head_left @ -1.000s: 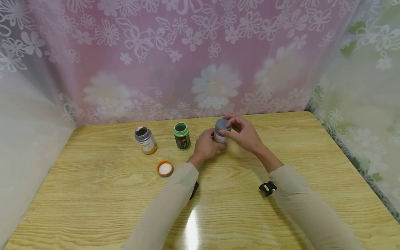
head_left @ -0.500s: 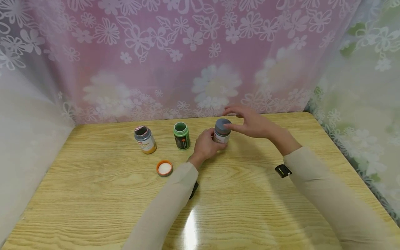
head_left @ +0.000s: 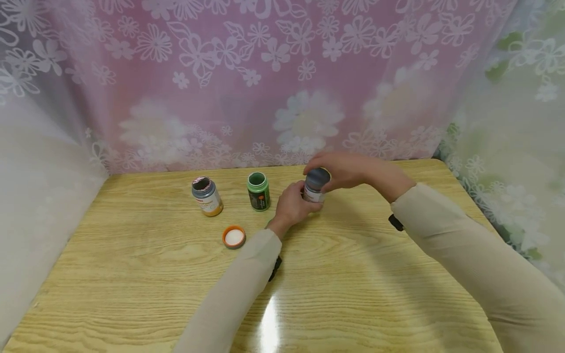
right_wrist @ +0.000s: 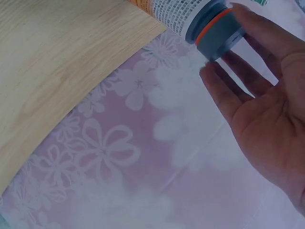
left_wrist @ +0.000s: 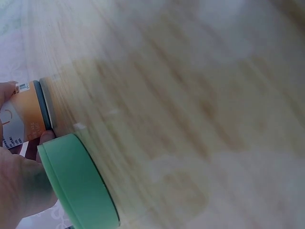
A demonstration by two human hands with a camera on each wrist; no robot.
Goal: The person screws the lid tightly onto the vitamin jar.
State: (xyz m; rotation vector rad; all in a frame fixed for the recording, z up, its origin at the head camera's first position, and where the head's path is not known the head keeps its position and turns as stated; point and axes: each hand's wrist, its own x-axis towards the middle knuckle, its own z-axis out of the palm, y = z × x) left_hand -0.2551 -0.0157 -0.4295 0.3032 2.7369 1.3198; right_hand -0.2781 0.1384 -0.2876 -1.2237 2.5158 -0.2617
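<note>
A supplement bottle (head_left: 313,195) with a white label and grey lid (head_left: 317,177) stands at the far side of the table. My left hand (head_left: 292,206) grips its body low down; the left wrist view shows the bottle's orange-and-white side. From above, my right hand (head_left: 347,169) holds the grey lid, thumb on the near side and fingers on the far side. An orange ring shows between lid and bottle in the right wrist view, where the fingertips meet the lid (right_wrist: 221,38). Close beside my left hand is a green lid (left_wrist: 78,181), mostly hidden under the wrist in the head view.
Left of my hands stand an uncapped green jar (head_left: 258,192) and an uncapped grey bottle (head_left: 208,200) with torn foil at its mouth. An upturned orange-rimmed lid (head_left: 234,237) lies before them on the wooden table (head_left: 132,274). A floral curtain (head_left: 212,117) hangs behind.
My right hand came off the grey lid, its fingers spreading up and right, then closed round it again with the forearm further right. The left hand has kept its grip on the bottle.
</note>
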